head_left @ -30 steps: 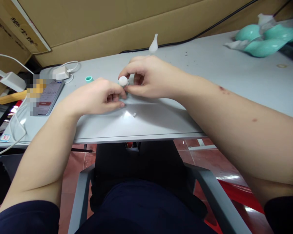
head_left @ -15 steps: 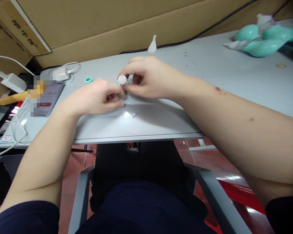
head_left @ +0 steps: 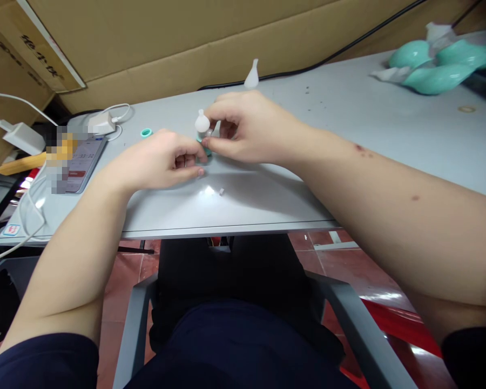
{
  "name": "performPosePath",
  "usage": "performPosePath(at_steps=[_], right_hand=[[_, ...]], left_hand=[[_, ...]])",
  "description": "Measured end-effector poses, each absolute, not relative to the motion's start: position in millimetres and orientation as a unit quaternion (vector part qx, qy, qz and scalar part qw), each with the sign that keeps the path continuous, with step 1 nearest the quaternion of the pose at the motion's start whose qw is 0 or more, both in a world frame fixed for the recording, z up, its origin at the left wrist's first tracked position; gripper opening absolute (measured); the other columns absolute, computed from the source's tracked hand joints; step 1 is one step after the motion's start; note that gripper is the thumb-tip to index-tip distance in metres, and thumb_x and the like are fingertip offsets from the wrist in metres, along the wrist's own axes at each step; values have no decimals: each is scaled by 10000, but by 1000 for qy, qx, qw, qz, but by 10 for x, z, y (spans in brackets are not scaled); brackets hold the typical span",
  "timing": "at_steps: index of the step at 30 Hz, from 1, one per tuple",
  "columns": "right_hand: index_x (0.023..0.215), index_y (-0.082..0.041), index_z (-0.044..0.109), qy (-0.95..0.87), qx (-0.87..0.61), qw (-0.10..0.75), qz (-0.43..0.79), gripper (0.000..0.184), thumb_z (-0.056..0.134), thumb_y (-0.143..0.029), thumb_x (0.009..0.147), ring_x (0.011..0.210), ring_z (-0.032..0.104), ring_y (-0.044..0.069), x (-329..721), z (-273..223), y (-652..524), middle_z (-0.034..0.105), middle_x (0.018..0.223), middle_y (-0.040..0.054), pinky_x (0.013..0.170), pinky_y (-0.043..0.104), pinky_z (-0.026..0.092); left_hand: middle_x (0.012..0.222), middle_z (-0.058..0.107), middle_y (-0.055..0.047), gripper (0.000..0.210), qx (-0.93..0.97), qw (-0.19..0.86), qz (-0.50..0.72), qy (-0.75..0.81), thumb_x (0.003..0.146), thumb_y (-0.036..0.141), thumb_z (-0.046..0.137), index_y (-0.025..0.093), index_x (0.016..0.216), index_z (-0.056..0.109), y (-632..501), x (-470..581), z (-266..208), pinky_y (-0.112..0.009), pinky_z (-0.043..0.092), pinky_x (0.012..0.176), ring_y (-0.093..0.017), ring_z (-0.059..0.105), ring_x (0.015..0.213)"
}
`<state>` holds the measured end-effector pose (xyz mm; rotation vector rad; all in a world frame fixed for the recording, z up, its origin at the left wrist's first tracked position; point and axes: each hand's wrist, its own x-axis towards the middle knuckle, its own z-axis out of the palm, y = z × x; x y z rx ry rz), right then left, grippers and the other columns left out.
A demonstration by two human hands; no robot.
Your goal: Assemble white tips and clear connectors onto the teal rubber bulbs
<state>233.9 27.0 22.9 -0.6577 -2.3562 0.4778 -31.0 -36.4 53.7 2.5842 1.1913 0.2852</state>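
A small white bulb-shaped piece (head_left: 202, 123) with a narrow neck stands neck-up on a small green base (head_left: 208, 152), at the middle of the table. My right hand (head_left: 243, 127) pinches around the white piece from the right, thumb low and index finger behind it. From the left, my left hand (head_left: 168, 162) rests on the table with curled fingers, its fingertips against the green base; its thumb lies lower and apart from it. The fingers hide most of the base. A green ring (head_left: 146, 133) lies behind my left hand, and a tiny white bit (head_left: 222, 192) in front.
A white teardrop-shaped piece (head_left: 251, 74) stands at the back of the grey table (head_left: 372, 119). Bagged green pieces (head_left: 437, 65) lie at the back right. On the left are a phone (head_left: 85, 165), a white charger (head_left: 102, 123) and cables. Cardboard (head_left: 178, 38) walls the back.
The white piece has tipped from showing its round end to standing with its neck up. More of the green base shows. Both hands have barely moved.
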Motion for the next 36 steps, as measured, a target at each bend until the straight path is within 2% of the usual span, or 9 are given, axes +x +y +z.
performPosePath(at_steps=[7,11,15,19,22,25,31,33,36], right_hand=[[966,-297,708,-883,-246,337,215,273,769,-33,931,1108,785,279,2304,232,296,790,1011,29,945,401,612],[936,-304,719,-869,-261,345,240,288,782,-25,906,994,770,264,2292,237,269,768,900,0,835,389,584],[903,-305,717,-853,-276,349,272,292,772,-18,882,812,686,235,2282,248,234,728,848,-20,746,397,527],[876,-309,713,-843,-285,350,293,285,809,-41,873,743,608,225,2278,257,222,687,813,-29,691,401,486],[867,-311,711,-832,-293,357,309,268,840,-76,880,743,597,225,2278,256,223,692,821,-20,676,410,481],[898,-316,725,-826,-288,360,325,244,886,-134,903,776,625,225,2277,252,238,714,850,-13,699,412,514],[938,-321,717,-820,-269,380,332,245,944,-242,985,867,641,234,2248,246,278,655,819,-11,747,391,525],[934,-324,674,-814,-274,389,332,320,990,-290,971,858,634,233,2232,246,277,649,823,-16,742,388,534],[961,-334,604,-804,-266,401,348,427,1029,-365,941,843,654,235,2215,247,266,709,896,-13,750,400,563]], left_hand=[[923,880,-44,206,891,140,108,419,1038,411,781,287,1122,922,-353,-319,511,-386,559,769,-222,728,765],[946,888,-44,190,890,138,120,418,1031,401,793,288,1112,923,-343,-330,501,-391,571,790,-232,745,804],[980,911,-54,195,885,144,141,419,1028,406,823,281,1127,936,-342,-328,505,-400,583,807,-239,760,842],[960,893,-62,179,873,149,178,429,1040,410,821,265,1076,918,-370,-299,513,-426,579,811,-241,757,837],[874,833,-49,186,856,147,209,449,1052,430,810,265,993,871,-389,-275,515,-446,555,765,-232,706,779],[926,848,-59,264,839,145,243,464,1068,510,877,279,956,816,-383,-267,507,-478,612,802,-247,728,827],[1175,894,-59,395,819,103,281,489,1076,652,959,299,1175,813,-341,-279,451,-501,685,919,-261,776,984],[1225,901,-63,421,821,93,281,488,1095,671,942,290,1232,827,-335,-270,433,-492,696,958,-262,789,1032],[1259,926,-90,402,828,99,268,482,1128,663,880,270,1208,859,-328,-243,422,-476,706,987,-280,831,1078]])
